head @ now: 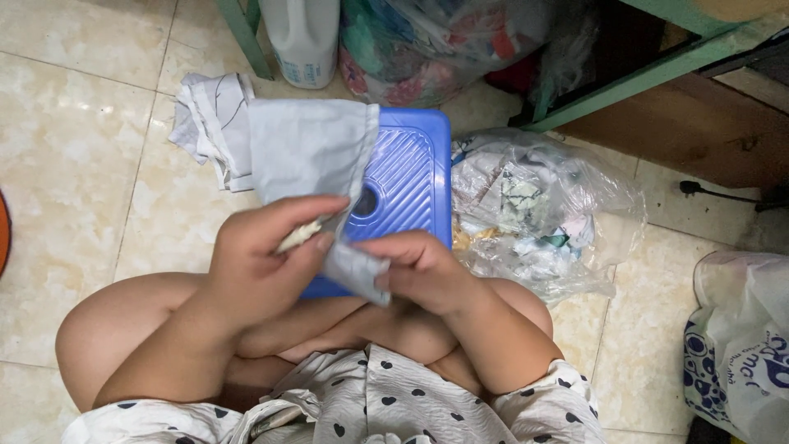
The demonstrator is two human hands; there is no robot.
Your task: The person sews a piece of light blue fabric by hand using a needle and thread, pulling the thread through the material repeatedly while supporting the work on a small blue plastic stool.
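Observation:
A pale grey-blue piece of cloth (308,152) hangs between my hands, above a blue plastic stool (411,177). My left hand (263,255) pinches the cloth's left edge, thumb over fingers, with a small pale scrap at the fingertips. My right hand (423,271) grips the cloth's lower corner. Both hands are held over my bare knees. The cloth hides the stool's left part.
A crumpled white cloth (209,123) lies on the tiled floor behind the stool. A clear plastic bag of scraps (542,214) sits to the right, a white jug (302,41) and a stuffed bag (444,41) at the back, a printed bag (740,345) at the right edge.

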